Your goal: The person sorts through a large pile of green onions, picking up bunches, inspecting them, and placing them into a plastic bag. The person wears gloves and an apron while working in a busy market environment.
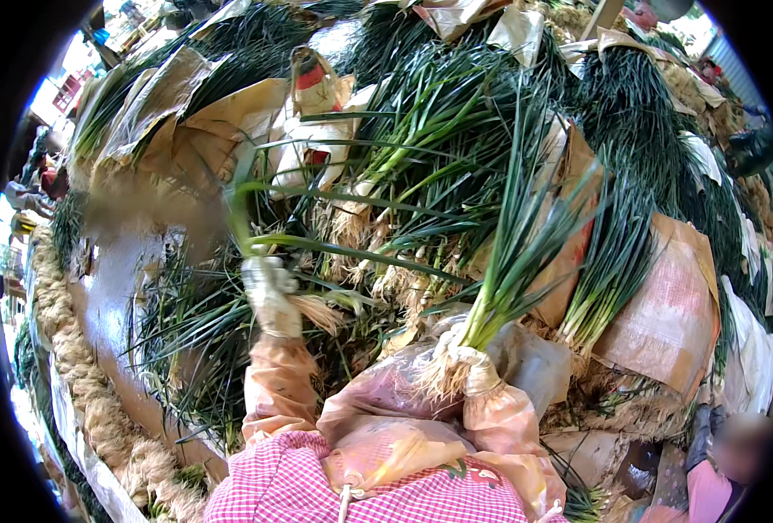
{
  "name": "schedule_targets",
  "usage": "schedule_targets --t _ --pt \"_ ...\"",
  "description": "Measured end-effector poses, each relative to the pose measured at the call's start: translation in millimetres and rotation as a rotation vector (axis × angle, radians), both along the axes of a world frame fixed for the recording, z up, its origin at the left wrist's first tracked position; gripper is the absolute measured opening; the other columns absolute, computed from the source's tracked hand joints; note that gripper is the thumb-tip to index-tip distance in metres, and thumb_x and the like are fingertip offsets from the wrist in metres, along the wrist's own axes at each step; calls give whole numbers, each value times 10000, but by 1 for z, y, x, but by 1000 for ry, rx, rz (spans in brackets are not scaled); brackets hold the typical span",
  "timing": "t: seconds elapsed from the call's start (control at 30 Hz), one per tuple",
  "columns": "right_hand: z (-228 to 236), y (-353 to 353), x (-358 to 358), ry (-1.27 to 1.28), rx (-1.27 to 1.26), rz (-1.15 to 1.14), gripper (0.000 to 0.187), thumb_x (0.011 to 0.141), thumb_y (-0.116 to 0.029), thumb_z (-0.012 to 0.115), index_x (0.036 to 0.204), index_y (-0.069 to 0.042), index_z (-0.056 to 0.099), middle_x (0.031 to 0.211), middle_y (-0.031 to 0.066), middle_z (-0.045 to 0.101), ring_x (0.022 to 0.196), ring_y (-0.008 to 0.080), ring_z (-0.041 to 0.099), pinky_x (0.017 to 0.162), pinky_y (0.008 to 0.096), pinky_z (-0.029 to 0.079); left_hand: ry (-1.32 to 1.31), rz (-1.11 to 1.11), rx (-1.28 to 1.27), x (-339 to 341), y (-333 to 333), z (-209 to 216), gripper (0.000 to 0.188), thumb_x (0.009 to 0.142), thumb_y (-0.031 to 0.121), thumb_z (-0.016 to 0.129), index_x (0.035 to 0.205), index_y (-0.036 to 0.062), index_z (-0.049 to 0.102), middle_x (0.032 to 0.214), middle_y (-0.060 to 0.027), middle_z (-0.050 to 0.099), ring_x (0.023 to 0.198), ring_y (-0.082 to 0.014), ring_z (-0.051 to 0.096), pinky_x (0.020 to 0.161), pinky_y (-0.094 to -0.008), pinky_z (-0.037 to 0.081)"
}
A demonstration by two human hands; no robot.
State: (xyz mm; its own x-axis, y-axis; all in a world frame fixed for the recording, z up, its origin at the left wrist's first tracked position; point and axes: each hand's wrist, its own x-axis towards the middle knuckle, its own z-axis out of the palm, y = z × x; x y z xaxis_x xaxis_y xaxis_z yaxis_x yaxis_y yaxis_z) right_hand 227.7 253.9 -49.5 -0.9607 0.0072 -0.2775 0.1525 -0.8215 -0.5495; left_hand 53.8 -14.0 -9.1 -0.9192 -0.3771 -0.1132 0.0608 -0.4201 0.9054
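Note:
My right hand [482, 376], in a pale glove, is closed around the root end of a thick bunch of green onions [501, 283]. Their long leaves rise up and to the right, and the whitish roots [439, 370] hang over my plastic-covered lap. My left hand [269, 295], also gloved and slightly blurred, grips a few green onions [245, 228]; some leaves point up, others stretch right across the heap. Roots show beside its wrist. Just beyond both hands lies a heap of loose green onions [439, 131], roots toward me.
Another bunch [609, 279] leans at right beside a worn woven sack piece [661, 305]. Rows of stacked green onions with roots outward [55, 318] curve along the left. A stained white and red object [312, 96] sits in the heap. Someone in pink [709, 484] is at lower right.

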Motion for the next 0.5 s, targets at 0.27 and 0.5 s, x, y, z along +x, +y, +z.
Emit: schedule_targets --t 0.27,0.5 --pt "-23 -3 -16 -34 -339 -85 676 742 -60 640 1333 5 320 1013 103 496 770 175 509 725 334 456 -207 605 -1457 -14 -80 -13 564 742 175 679 1241 28 462 1120 -151 584 1030 -277 550 974 -357 371" --pt "-32 -8 -23 -127 -159 -16 484 773 -50 596 1220 21 425 978 114 546 788 197 540 757 344 464 -229 -754 -1356 -48 79 -124 330 716 237 716 1021 138 640 953 -105 644 862 -278 604 778 -378 458"
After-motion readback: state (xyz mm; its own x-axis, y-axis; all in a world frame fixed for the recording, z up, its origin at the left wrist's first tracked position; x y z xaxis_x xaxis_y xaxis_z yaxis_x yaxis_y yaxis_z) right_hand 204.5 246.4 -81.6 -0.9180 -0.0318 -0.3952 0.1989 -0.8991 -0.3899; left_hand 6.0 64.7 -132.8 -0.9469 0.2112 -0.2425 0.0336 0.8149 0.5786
